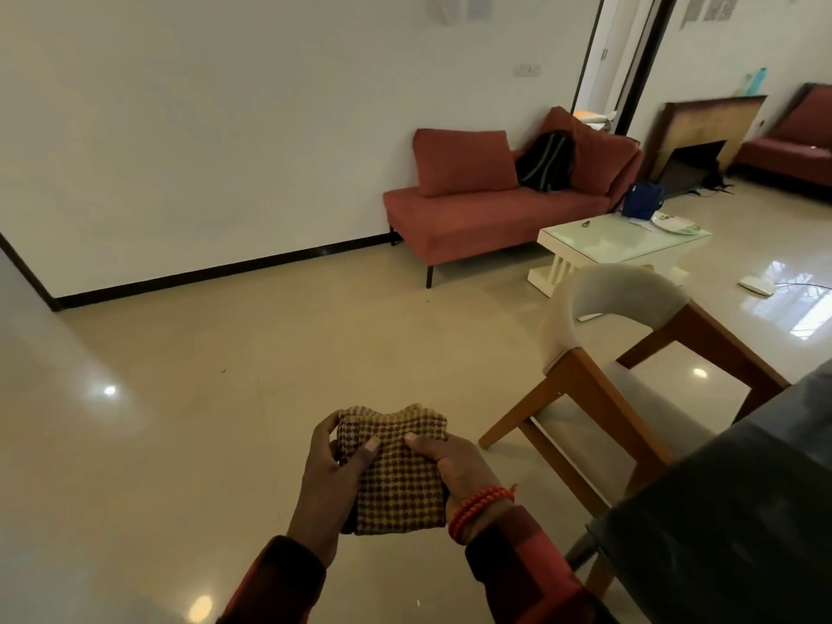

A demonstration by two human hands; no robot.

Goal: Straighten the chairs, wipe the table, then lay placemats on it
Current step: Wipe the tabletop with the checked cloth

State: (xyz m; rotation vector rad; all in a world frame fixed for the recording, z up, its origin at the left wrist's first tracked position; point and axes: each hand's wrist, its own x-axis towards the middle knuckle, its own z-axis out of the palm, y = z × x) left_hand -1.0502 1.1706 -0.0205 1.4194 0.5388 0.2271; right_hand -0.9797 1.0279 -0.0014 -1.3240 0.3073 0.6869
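A folded cloth [396,475] with a yellow and red checked weave is held in front of me above the floor. My left hand [328,484] grips its left side with the thumb on top. My right hand [459,470], with a red bead bracelet at the wrist, grips its right side, thumb pressed on the top face. A wooden chair [630,353] with a pale curved back and pale seat stands at the right, its seat tucked towards the dark table [738,511] whose corner fills the lower right.
A red sofa [486,204] with a black backpack [547,162] stands against the far wall. A white glass-topped coffee table [608,240] carries a blue bag and a plate. Glossy tiled floor spreads to the left and ahead. A wooden cabinet and a second red seat stand far right.
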